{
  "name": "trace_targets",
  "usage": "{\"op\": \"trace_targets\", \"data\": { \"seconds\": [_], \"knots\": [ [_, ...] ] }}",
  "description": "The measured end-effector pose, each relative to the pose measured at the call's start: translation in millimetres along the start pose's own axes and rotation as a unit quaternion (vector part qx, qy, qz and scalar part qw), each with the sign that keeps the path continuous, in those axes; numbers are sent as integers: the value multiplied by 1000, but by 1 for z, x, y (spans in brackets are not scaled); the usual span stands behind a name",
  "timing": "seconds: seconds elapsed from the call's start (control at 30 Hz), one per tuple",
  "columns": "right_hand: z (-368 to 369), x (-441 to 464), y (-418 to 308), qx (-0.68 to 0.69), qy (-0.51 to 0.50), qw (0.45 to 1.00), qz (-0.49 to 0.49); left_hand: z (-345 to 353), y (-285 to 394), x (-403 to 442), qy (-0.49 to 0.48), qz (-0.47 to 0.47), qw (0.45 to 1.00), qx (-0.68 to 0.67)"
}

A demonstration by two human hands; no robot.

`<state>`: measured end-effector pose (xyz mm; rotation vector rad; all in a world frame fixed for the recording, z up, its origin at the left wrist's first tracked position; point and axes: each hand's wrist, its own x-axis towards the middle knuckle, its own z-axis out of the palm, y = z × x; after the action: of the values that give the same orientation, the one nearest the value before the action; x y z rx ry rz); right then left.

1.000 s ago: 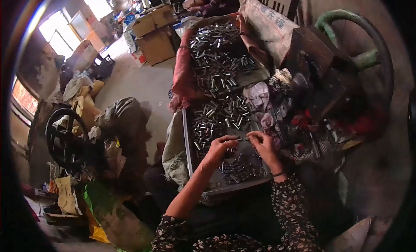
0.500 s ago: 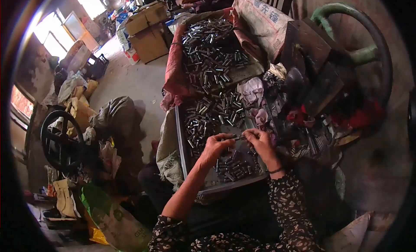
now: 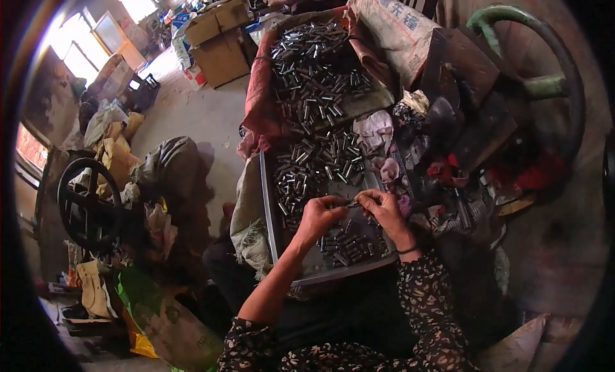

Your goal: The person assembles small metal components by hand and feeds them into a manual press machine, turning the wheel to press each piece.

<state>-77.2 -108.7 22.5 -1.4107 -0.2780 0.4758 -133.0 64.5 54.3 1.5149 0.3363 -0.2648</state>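
My left hand (image 3: 320, 217) and my right hand (image 3: 383, 213) meet above the front of a grey tray (image 3: 306, 279). Fingers of both are pinched around a small dark metal pin (image 3: 352, 204), held between the fingertips and partly hidden by them. Below the hands, a group of short metal pins (image 3: 346, 247) lies on the tray floor. Farther back in the tray is a loose heap of shiny metal pins (image 3: 317, 164).
Behind the tray, a red sack (image 3: 259, 84) with rolled edges holds many more pins. Rags (image 3: 375, 132) and a dark machine with a green-spoked handwheel (image 3: 544, 86) are on the right. A black handwheel (image 3: 91, 202) stands left; a cardboard box (image 3: 221, 57) sits farther back.
Both hands stay together over the tray with the metal pin between them, shifting only slightly. The whole view has moved a little.
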Motion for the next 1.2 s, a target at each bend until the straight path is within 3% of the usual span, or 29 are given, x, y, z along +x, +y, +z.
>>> {"op": "trace_targets", "data": {
  "seconds": [0.1, 0.27, 0.5, 0.57, 0.67, 0.73, 0.83, 1.0, 1.07, 1.1, 1.13, 1.2],
  "knots": [
    [0, 1, 5, 6, 1, 1000, 6, 3, 2, -2, 33, 27, 993, 107],
    [6, -1, -3, -182, 19, 977, -113, 4, 4, -2, 5, -78, 995, -57],
    [8, -3, -3, -97, 5, 994, -51, -8, -9, 1, -71, -70, 992, -79],
    [8, -4, -4, -69, 4, 997, -23, -7, -9, -1, -79, -25, 994, -68],
    [6, -2, 8, -105, 16, 992, -72, -2, 0, -7, -41, -31, 999, 6],
    [6, -5, 3, -101, 27, 993, -46, 2, 0, -6, -46, -44, 998, 16],
    [7, -10, -2, -167, 36, 981, -89, 9, -4, -6, -4, 37, 997, 70],
    [6, -20, -7, -97, 33, 991, -89, 17, 11, -15, -21, 4, 999, 39],
    [3, -26, -9, -161, 39, 973, -162, 21, 13, -14, -42, -10, 998, 34],
    [-3, -31, -13, -303, 47, 928, -213, 22, 13, -14, -59, -25, 997, 44],
    [-12, -41, -31, -310, 62, 924, -213, 24, 13, -14, -74, -41, 995, 54],
    [-29, -68, -70, -360, 186, 861, -308, 29, 11, -4, -82, -40, 994, 54]
  ]
}}
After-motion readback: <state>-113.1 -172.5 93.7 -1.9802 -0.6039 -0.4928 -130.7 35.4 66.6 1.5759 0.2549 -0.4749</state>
